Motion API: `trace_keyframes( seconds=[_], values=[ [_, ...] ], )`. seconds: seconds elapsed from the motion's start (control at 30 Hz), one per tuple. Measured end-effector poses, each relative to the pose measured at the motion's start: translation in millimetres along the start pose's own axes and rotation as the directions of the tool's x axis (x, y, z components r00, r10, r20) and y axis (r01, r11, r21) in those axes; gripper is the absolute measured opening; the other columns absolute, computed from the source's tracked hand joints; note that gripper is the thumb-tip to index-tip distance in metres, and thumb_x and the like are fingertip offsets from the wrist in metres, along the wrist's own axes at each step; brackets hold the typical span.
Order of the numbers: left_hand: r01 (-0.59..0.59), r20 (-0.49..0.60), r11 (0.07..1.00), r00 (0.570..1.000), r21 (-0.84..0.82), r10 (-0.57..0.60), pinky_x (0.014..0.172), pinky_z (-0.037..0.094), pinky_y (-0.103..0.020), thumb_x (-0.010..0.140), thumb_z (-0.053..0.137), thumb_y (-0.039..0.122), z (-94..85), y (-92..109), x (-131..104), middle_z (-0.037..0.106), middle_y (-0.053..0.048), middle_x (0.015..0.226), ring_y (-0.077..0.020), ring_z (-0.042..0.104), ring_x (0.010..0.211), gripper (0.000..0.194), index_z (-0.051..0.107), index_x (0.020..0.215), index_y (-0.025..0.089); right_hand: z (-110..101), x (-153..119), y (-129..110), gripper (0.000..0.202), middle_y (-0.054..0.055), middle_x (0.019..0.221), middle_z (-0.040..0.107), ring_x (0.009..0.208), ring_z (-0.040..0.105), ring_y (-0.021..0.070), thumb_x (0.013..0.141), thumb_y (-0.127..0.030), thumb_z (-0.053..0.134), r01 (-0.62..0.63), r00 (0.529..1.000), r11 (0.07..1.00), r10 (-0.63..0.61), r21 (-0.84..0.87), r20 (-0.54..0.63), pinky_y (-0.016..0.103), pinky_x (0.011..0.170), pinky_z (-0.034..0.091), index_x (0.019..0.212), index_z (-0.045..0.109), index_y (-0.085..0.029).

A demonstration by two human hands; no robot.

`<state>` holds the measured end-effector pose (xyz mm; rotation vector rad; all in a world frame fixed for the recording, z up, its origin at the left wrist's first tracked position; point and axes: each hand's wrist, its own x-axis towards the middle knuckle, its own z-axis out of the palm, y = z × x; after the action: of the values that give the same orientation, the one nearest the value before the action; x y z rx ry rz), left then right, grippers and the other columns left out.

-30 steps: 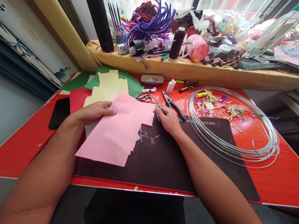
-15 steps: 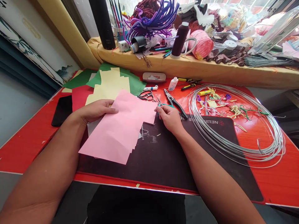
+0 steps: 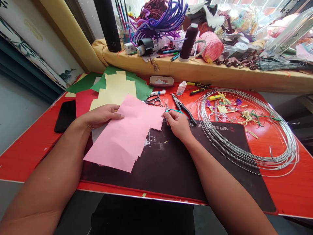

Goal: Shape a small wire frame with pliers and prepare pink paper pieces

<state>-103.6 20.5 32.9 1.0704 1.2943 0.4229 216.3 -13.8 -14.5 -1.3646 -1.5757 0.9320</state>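
Note:
A pink sheet of paper [image 3: 124, 137] with stepped cut edges is held up over the black desk mat [image 3: 176, 173]. My left hand [image 3: 104, 116] grips its upper left edge, thumb on top and fingers behind. At the paper's right corner, my right hand [image 3: 178, 123] pinches the edge between thumb and fingertips. Just behind my right hand lie small teal-handled pliers [image 3: 167, 107], partly covered by it. Scissors [image 3: 153, 100] rest beyond the paper's top edge, and larger black pliers [image 3: 183, 109] lie to the right.
A coil of silver wire [image 3: 246, 163] spreads over the right side, with paper scraps [image 3: 225, 109] inside it. Yellow paper [image 3: 118, 88], green paper [image 3: 141, 86] and red paper [image 3: 84, 99] are stacked at back left beside a black phone [image 3: 65, 116]. A small white bottle [image 3: 181, 88] stands behind.
The pink paper's lower edge has shifted very slightly. Both hands keep their places and their grip.

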Motion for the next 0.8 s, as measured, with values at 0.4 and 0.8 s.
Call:
trace_keyframes(
  seconds=[0.4, 0.8],
  values=[
    [0.0, 0.056, 1.0, 0.998, -0.027, 0.002, 0.067, 0.066, -0.038, 0.059, 0.094, 0.039, -5.2, -2.3, 1.1, 0.08, -0.012, 0.105, -0.0349, 0.078, 0.089, 0.063, 0.074, 0.116, 0.022, -2.1, 3.8, 7.6, 0.056, -0.003, 0.056, 0.05, 0.046, 0.039, 0.0104, 0.087, -0.071, 0.063, -0.091, 0.993, 0.951, 0.107, 0.294, -0.039, 0.026, 0.043, 0.031, 0.085, 0.073, -0.016],
    [-0.029, -0.046, 0.998, 0.999, -0.064, 0.026, 0.062, 0.063, -0.033, 0.065, 0.091, 0.039, -10.1, 4.1, -12.6, 0.079, -0.01, 0.093, -0.027, 0.076, 0.075, 0.046, 0.078, 0.103, 0.018, -0.5, 2.0, 8.3, 0.049, -0.004, 0.056, 0.05, 0.045, 0.039, 0.009, 0.088, -0.066, 0.066, -0.071, 0.995, 0.951, 0.09, 0.3, -0.051, 0.024, 0.042, 0.028, 0.083, 0.073, -0.017]
  ],
)
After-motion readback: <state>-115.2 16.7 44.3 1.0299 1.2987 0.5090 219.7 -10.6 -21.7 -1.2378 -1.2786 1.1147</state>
